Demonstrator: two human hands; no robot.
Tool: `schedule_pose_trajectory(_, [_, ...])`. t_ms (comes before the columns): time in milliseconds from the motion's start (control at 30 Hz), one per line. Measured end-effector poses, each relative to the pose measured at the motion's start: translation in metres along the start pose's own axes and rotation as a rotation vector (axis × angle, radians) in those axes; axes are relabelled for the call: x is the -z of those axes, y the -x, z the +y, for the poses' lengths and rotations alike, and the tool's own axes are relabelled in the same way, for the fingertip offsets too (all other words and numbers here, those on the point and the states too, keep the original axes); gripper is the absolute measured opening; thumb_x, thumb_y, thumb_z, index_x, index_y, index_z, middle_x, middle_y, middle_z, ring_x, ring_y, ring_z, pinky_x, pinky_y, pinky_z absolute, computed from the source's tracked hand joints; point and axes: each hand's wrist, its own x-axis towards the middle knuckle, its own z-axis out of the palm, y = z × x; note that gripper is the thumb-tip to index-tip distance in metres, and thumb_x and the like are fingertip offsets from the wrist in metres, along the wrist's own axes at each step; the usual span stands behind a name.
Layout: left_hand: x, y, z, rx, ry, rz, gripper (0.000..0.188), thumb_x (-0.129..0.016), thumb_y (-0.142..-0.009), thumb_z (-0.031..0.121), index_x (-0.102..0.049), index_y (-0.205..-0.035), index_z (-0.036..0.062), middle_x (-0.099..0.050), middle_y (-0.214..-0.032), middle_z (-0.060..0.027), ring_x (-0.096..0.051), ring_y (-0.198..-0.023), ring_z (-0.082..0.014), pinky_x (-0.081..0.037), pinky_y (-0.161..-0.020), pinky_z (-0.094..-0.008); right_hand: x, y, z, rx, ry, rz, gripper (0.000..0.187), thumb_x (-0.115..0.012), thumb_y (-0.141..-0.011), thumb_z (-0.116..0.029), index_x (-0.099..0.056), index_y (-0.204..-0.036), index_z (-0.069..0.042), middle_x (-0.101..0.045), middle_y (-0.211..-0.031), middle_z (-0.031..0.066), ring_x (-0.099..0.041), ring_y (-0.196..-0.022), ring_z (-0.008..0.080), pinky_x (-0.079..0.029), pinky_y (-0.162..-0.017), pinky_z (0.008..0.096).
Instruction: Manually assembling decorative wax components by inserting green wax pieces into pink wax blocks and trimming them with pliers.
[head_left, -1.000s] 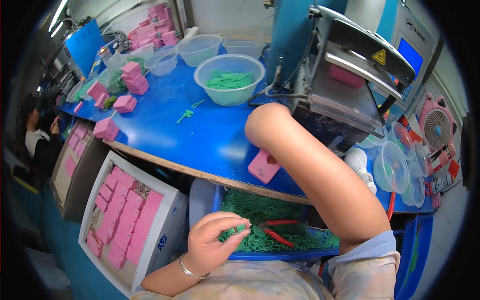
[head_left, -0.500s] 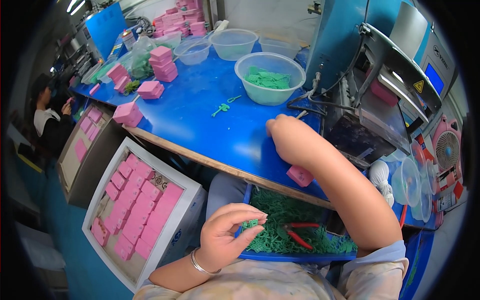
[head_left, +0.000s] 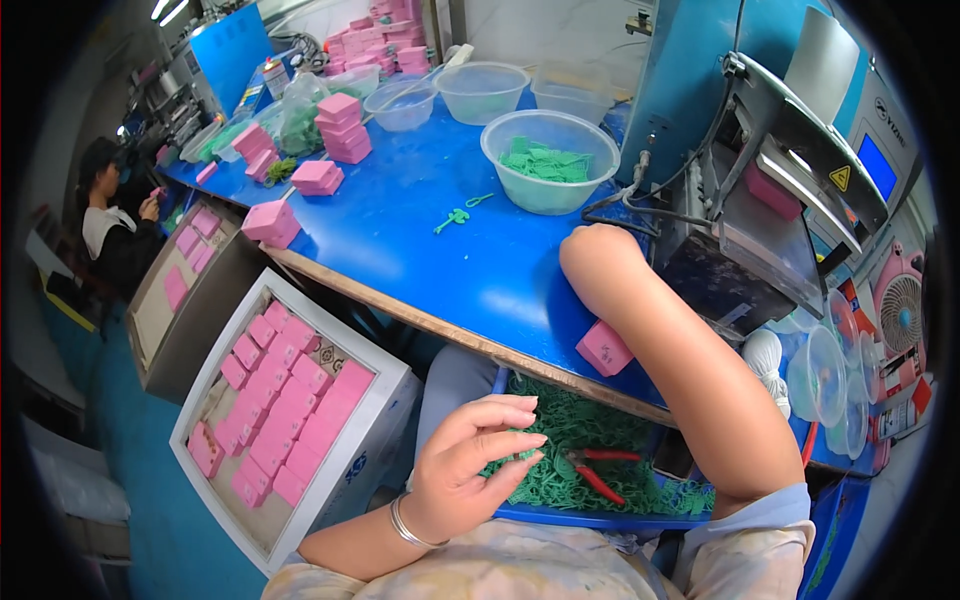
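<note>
My left hand [head_left: 470, 468], a silver bangle on its wrist, hovers over a blue tray [head_left: 560, 519] heaped with thin green plastic scraps [head_left: 560, 420]. Its fingers are spread, and nothing shows in them. Red-handled cutters [head_left: 602, 473] lie on the scraps beside it. My right arm stretches over the blue table, and the right hand [head_left: 605, 255] rests low near the machine's cables; its fingers are hidden behind the hand. Under that forearm sits a pink block [head_left: 604, 349]. A small green plastic piece [head_left: 453, 219] and a green loop [head_left: 481, 199] lie farther left on the table.
A clear bowl [head_left: 550, 192] of green pieces stands beyond my right hand. The machine [head_left: 745, 255] bounds the right side. Pink blocks [head_left: 270, 223] stand along the table's left edge, and more fill a white-framed case [head_left: 385, 385]. Another person [head_left: 120, 235] sits far left.
The green piece in my left fingers is gone from them, and those fingers have spread. My right hand has shifted slightly right. The whole view has moved a little.
</note>
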Motion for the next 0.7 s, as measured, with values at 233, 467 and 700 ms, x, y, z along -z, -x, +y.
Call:
schedule_pose_trajectory(233, [-0.001,0.004,0.004,0.146,0.056,-0.101,0.025,-0.062,-0.071,-0.015,-0.061,-0.092,-0.0043,-0.058,-0.094,-0.0154,-0.062,-0.088,-0.0262,-0.053,-0.075,-0.0337,0.004,0.02,-0.001,0.184,-0.167,0.424,0.013,-0.057,-0.073,-0.009,-0.057,-0.085,-0.004,-0.059,-0.077,0.0107,-0.061,-0.072,0.0276,-0.05,-0.063,0.0369])
schedule_pose_trajectory(467, [-0.002,0.004,0.004,0.257,0.115,-0.13,0.02,-0.064,-0.073,-0.011,-0.062,-0.091,-0.0047,-0.06,-0.09,-0.0154,-0.063,-0.081,-0.0212,-0.054,-0.068,-0.0287,0.01,0.126,-0.001,-0.049,-0.792,1.021,0.024,-0.054,-0.062,0.008,-0.05,-0.084,-0.001,-0.05,-0.066,0.0116,-0.05,-0.051,0.0271,-0.041,-0.047,0.0345])
schedule_pose_trajectory(700, [-0.018,-0.008,0.002,0.098,-0.011,-0.218,0.025,-0.07,-0.068,-0.008,-0.065,-0.091,-0.0007,-0.062,-0.084,-0.0105,-0.061,-0.075,-0.0187,-0.05,-0.064,-0.0271,-0.029,0.162,0.004,-0.333,-1.092,0.668,0.012,-0.05,-0.081,-0.001,-0.053,-0.093,-0.002,-0.053,-0.069,0.0107,-0.051,-0.054,0.0198,-0.041,-0.051,0.0299])
